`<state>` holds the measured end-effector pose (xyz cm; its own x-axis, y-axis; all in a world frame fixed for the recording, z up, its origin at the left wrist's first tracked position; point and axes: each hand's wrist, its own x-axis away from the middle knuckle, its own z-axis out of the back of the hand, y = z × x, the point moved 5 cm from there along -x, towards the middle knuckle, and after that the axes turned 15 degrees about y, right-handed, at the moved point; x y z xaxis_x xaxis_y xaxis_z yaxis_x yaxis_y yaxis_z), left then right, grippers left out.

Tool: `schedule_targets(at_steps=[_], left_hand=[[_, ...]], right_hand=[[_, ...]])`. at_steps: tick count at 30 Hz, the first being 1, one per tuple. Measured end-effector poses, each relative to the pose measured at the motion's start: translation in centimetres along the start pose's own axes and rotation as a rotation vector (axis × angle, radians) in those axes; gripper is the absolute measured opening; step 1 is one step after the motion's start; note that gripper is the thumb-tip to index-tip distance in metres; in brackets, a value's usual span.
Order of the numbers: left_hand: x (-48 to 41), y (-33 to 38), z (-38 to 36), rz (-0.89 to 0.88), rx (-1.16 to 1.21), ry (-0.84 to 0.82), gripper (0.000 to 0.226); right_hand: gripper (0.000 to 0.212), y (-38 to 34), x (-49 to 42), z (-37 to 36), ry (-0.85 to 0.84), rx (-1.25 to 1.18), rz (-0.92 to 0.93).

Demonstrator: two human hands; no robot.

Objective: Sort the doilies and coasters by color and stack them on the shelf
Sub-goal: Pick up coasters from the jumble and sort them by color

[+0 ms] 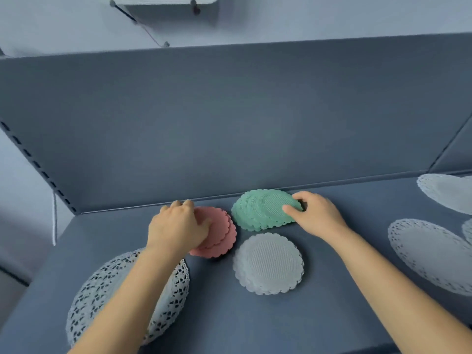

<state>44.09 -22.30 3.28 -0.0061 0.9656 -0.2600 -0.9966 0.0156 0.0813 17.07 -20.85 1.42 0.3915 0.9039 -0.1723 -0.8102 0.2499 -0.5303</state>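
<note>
Stack of green coasters (258,212): right hand (318,217) pinches raised right edge; left hand (176,227) grips pink stack (223,237).

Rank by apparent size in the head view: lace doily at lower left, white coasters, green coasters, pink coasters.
1. lace doily, clearly largest.
2. white coasters and green coasters: about alike; the green ones are tilted and farther off.
3. pink coasters: look smallest, but the left hand hides part.

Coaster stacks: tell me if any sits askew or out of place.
The green stack is tilted, one edge raised in the right hand. The pink stack under the left hand is staggered, edges not aligned. The white stack lies flat and even.
</note>
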Motion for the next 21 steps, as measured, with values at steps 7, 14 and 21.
schedule_targets(at_steps=[7,14,21], left_hand=[[-1.2,4.5,1.3,-0.337,0.039,0.124,0.032],[1.8,14.0,2.2,-0.571,0.093,0.076,0.056],[9.7,27.1,4.6,-0.747,0.102,0.090,0.057]], right_hand=[[0.050,0.3,4.2,2.6,0.084,0.063,-0.137],[0.052,4.4,7.9,9.1,0.179,0.162,-0.160],[0.050,13.5,11.5,16.6,0.192,0.122,-0.123]])
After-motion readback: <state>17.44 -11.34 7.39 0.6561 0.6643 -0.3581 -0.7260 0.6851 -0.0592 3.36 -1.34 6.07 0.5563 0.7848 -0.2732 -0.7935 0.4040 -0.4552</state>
